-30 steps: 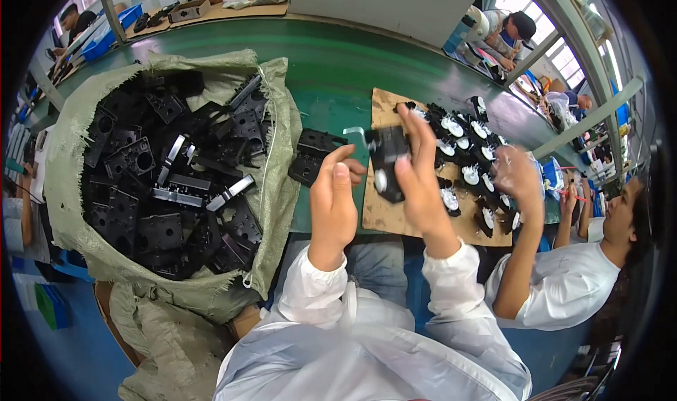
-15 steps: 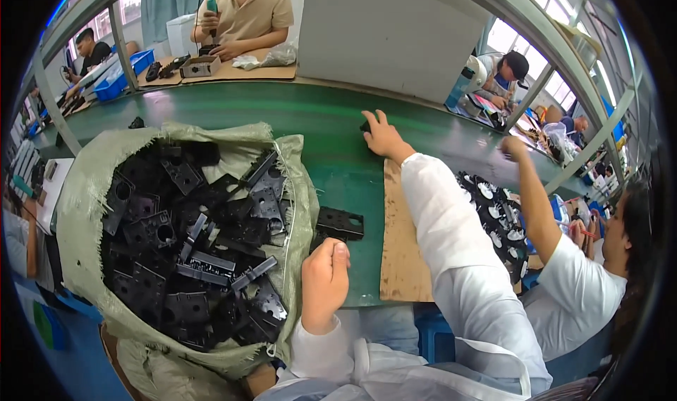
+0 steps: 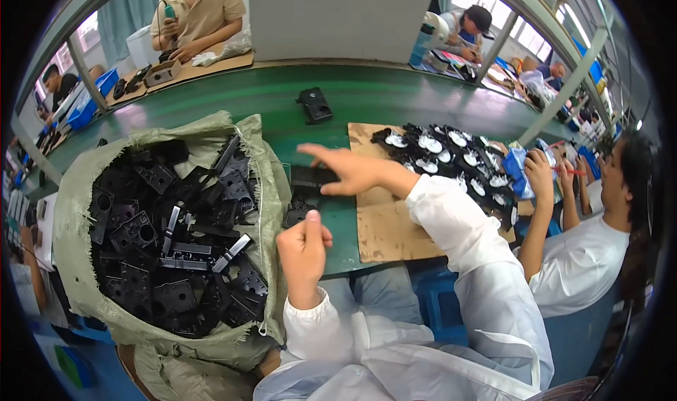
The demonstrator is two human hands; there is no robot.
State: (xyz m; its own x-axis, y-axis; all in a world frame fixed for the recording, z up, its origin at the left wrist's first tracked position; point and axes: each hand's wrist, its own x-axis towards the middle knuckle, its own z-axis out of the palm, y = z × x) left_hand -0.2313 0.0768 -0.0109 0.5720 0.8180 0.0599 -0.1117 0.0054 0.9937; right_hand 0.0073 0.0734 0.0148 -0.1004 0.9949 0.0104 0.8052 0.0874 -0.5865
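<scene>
My left hand is closed, thumb up, beside the right edge of a woven sack; whatever its curled fingers may hold is hidden. Past its knuckles lies a dark plastic part, partly covered. My right hand reaches leftward with fingers apart, over or beside a black plastic part on the green belt; whether it touches it I cannot tell. Another black plastic housing lies farther off on the belt. Many similar black parts fill the sack.
Brown cardboard lies to my right, with several black parts carrying white pieces on and beyond it. A co-worker sits close on the right. Across the green belt, another person holds a green tool.
My right hand has come back from the far belt, where a black housing now lies in the open. My left hand stays closed near the sack. The whole view has shifted.
</scene>
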